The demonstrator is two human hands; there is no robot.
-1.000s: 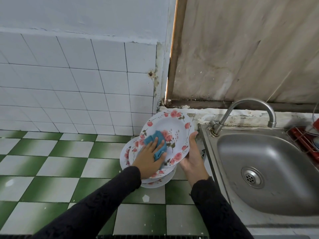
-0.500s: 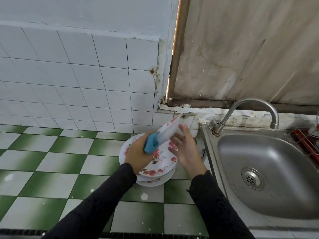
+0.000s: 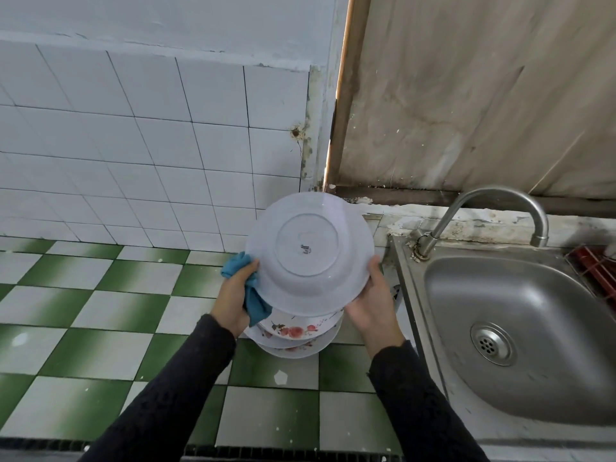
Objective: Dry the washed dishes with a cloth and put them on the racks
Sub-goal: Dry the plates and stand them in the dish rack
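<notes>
Fingers (image 3: 250, 266) of the left hand (image 3: 233, 300) were curled round a bunched blue cloth (image 3: 257, 305), and the same hand steadied the left rim of a round white plate (image 3: 308, 251). The plate was held up and tilted, just above the other dishes. A second before, that cloth had been rubbing the plate's flowered face. Half a second before, the plate had stood edge-on, mid-turn. Now its plain underside, with a small dark maker's mark inside the foot ring, faced the person. I judged the face done and the back next for wiping. The cloth sat at the rim and had not yet crossed the back.

Beneath the raised plate, a stack of flower-patterned white plates (image 3: 293, 331) rested on the green-and-white checked tile counter (image 3: 100, 295), partly hidden. By my reckoning those were waiting their turn.

On the other side, the right hand (image 3: 370, 305) gripped the plate's right rim. Its fingers (image 3: 375, 265) had closed on the edge, where a moment earlier they had been spread loose during the flip.

Farther right lay the stainless steel sink (image 3: 533, 311) with its curved metal tap (image 3: 483, 208). At the far edge only a corner of a red wire rack (image 3: 596, 271) showed. The plate was well apart from it, so racking looked some way off.
</notes>
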